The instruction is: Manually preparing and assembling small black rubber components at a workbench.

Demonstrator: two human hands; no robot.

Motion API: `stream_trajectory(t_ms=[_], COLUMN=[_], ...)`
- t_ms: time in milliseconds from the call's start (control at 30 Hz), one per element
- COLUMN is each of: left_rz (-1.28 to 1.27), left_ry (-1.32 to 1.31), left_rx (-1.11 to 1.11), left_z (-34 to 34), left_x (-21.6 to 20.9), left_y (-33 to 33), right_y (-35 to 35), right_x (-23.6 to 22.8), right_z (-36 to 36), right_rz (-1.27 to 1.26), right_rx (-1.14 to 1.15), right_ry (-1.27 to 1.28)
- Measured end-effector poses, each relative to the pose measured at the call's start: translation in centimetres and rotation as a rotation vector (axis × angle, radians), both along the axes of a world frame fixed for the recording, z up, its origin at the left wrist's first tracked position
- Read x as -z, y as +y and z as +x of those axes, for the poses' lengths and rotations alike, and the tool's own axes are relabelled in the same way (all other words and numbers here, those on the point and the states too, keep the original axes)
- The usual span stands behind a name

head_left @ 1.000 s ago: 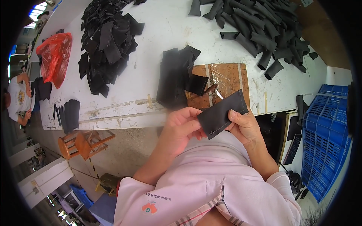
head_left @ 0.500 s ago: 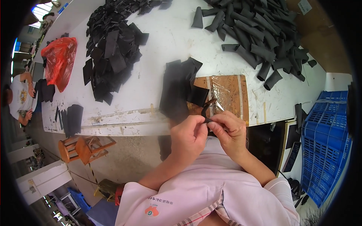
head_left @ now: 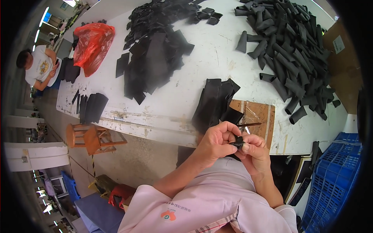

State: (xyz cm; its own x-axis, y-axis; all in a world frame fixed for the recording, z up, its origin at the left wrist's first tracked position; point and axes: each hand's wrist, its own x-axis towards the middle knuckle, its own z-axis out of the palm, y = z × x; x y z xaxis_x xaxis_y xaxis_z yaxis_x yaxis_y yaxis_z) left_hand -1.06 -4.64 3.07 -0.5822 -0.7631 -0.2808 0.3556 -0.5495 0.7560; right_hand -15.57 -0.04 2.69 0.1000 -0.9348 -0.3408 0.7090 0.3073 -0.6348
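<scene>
In front of my chest, at the table's near edge, both hands are closed on a small black fabric piece (head_left: 236,141), bunched between the fingertips. My left hand (head_left: 216,144) pinches it from the left, and my right hand (head_left: 255,153) grips it from the right with the thumb on top. Just past the left fingers a thin dark brown stick (head_left: 250,124) points right; its other end is hidden. Beyond the hands lie stacked flat black pieces (head_left: 211,99), partly over a brown board (head_left: 267,122) with clear tape.
A pile of flat black pieces (head_left: 149,66) covers the table's far middle, with many black tubes (head_left: 289,58) at far right beside a cardboard box (head_left: 344,58). A red plastic bag (head_left: 93,44) lies left. Blue crates (head_left: 332,182), wooden stools (head_left: 95,139) and another person (head_left: 42,68) are nearby.
The head view has shifted, so the scene sits lower and further right. The fingers have changed grip, and the black piece, earlier a narrow strip, now looks bunched.
</scene>
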Motion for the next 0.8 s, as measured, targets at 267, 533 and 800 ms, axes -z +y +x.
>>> stream_trajectory(t_ms=[267,533,800], left_rz=[-0.787,-0.068,-0.133], left_ry=[-0.69,0.112,0.163], left_rx=[-0.514,-0.107,0.352], left_z=[-2.2,-0.4,0.8], left_x=[0.6,-1.4,-5.9], left_y=[1.9,1.4,2.3], right_y=[0.2,0.6,1.9], right_x=[-0.2,-1.3,-2.2], right_z=[0.5,-0.1,-1.6], right_rz=[0.044,0.013,-0.036], right_rx=[-0.06,-0.034,0.149], right_ry=[-0.146,-0.029,0.256])
